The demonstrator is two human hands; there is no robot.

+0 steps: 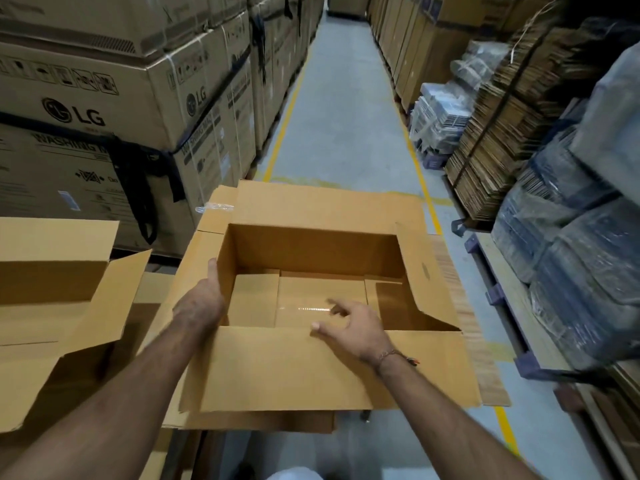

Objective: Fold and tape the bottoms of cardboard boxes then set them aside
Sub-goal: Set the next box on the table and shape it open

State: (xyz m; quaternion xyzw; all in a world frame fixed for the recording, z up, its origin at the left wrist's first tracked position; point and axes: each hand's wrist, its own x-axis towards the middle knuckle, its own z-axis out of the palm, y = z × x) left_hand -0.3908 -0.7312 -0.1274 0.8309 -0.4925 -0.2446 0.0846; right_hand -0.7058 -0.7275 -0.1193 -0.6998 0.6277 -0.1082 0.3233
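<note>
Item: open cardboard box (346, 368), upright before us, mouth up, four top flaps splayed outward. Bottom flaps (322, 299) lie folded flat inside, a glossy strip of tape (311, 309) across their seam; we judge the bottom finished and the box ready to set aside.

Left hand (204, 299): flat against the box's left wall at the rim, thumb up, fingers straight and partly hidden inside. We take this as steadying or pushing the box.

Right hand (349, 327): above the near flap's edge, fingers loosely spread, holding nothing; whether the thumb touches the flap we cannot tell.

Second open box (62, 289): left of the left hand, flaps up, apparently already set aside; cut off by the frame.

A scrap of clear tape (214, 206) clings to the far-left flap beyond the left hand.

Not seen: tape dispenser, the box's underside, its support.
</note>
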